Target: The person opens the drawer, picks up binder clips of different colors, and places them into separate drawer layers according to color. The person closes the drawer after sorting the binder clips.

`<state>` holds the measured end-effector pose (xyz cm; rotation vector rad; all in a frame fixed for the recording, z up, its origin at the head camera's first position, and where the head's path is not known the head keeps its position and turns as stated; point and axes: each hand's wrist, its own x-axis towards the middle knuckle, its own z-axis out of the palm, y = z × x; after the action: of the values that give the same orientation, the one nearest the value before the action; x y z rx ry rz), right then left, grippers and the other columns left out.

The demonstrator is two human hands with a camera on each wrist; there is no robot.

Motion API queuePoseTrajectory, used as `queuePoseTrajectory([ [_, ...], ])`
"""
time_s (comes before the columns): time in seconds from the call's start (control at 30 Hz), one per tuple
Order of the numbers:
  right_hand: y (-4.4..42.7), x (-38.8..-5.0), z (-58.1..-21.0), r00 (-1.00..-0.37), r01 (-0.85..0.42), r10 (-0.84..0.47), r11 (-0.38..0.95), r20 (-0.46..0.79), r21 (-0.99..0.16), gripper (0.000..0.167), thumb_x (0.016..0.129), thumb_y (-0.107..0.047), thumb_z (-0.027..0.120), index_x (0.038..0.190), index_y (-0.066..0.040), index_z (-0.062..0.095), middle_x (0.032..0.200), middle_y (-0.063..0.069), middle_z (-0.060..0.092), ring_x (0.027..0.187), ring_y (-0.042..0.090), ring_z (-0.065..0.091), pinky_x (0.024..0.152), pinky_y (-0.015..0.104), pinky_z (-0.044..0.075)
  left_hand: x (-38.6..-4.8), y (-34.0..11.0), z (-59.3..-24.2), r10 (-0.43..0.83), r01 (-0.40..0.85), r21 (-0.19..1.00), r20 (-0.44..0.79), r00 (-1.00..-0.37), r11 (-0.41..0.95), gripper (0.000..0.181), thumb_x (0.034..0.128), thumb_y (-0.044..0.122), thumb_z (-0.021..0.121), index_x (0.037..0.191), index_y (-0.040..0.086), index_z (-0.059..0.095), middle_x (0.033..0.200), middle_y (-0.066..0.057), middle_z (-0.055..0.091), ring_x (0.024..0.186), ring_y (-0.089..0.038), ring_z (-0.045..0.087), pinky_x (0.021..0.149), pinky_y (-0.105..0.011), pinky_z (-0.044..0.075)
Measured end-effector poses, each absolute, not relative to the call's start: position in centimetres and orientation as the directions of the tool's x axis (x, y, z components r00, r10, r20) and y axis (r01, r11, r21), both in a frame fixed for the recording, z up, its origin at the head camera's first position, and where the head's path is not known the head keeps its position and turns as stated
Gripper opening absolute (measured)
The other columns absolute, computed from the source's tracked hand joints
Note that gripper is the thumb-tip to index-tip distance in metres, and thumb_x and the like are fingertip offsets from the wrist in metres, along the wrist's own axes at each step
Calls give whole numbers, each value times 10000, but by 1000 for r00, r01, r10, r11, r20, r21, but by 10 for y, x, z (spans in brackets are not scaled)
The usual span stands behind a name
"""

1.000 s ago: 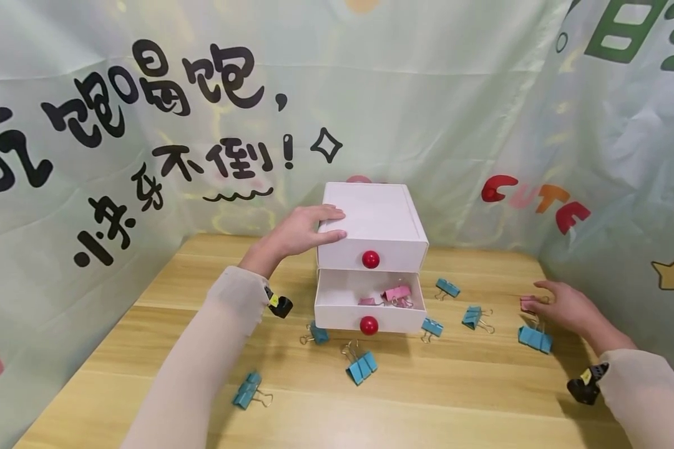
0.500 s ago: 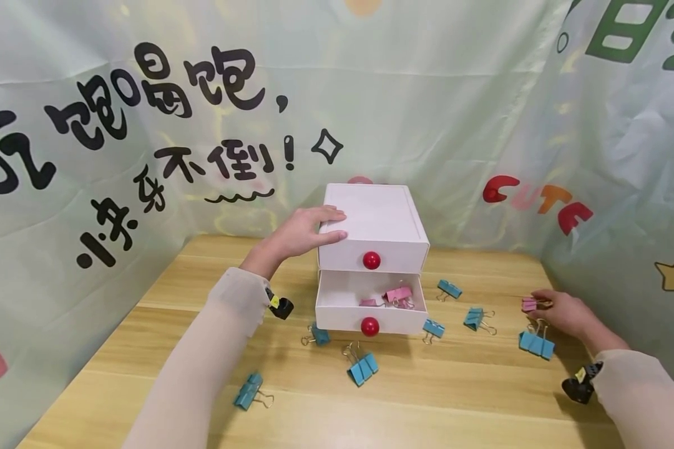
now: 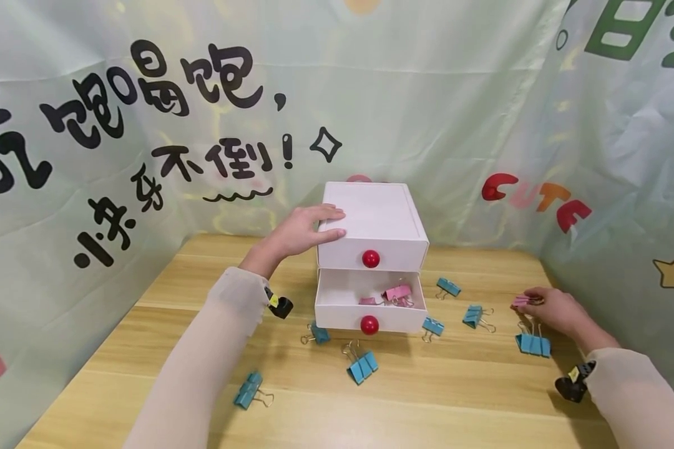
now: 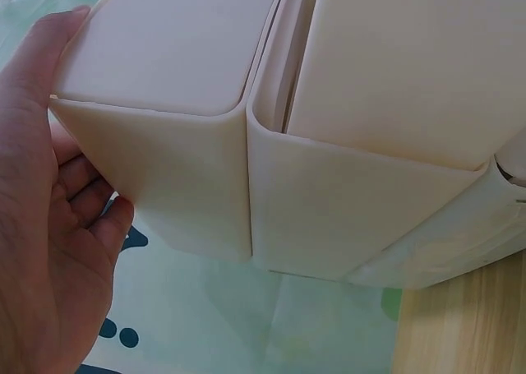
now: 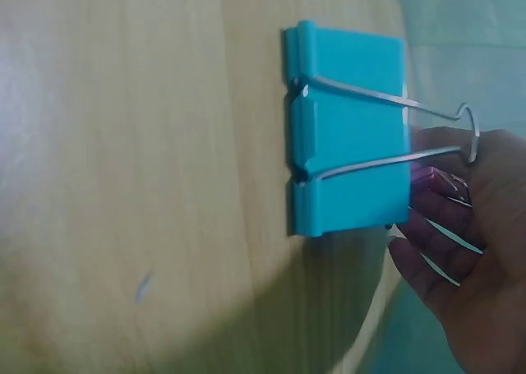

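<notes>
My left hand (image 3: 300, 229) rests on the upper left edge of a white two-drawer box (image 3: 373, 209), fingers and thumb lying along its top. In the left wrist view, the fingers (image 4: 86, 197) touch the box near an edge. The lower drawer (image 3: 337, 318) is pulled out and holds pink binder clips (image 3: 397, 292). At the right, my right hand (image 3: 558, 312) pinches a small pink binder clip (image 3: 520, 301) just above the table. A large blue binder clip (image 3: 533, 345) lies beneath that hand; in the right wrist view, this blue clip (image 5: 353, 131) partly hides the fingers.
Several blue binder clips lie scattered on the wooden table (image 3: 455, 399): one blue clip (image 3: 249, 390) at front left, another blue clip (image 3: 362, 368) before the drawer, more right of the box. A printed cloth (image 3: 427, 112) encloses the back and sides.
My right hand has closed its fingers on the pink binder clip and shifted it slightly left. The large blue clip moved a little too. My left hand stays on the box.
</notes>
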<state>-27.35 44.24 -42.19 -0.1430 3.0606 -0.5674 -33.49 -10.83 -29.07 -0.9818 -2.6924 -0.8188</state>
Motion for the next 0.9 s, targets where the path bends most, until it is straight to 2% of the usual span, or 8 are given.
queuePoseTrajectory([
  [0.2,430,-268,-413,-993,-113,-112,918,25,-379,639,934,-380,646,1287,137,518,1089,329,621,964,473,597,724,532,514,-334,-109,-292,544,632,455,324,-774,628,570,920,524,605,1367,171,592,1455,7,496,1406,-164,343,1161,-410,236],
  [0.47,405,-259,-402,-987,-159,-141,912,76,-379,666,948,-440,619,1331,96,519,1217,352,565,1048,502,551,788,604,478,-333,-110,-295,533,616,474,314,-786,629,579,914,534,607,1370,177,589,1467,6,482,1410,-162,334,1161,-415,233],
  [0.9,377,-241,-387,-973,-226,-179,858,145,-460,651,933,-415,653,1347,69,520,1251,322,575,1079,490,581,823,572,518,-335,-109,-292,539,626,483,326,-777,612,565,920,507,606,1361,155,598,1455,-5,497,1407,-167,342,1157,-426,247],
])
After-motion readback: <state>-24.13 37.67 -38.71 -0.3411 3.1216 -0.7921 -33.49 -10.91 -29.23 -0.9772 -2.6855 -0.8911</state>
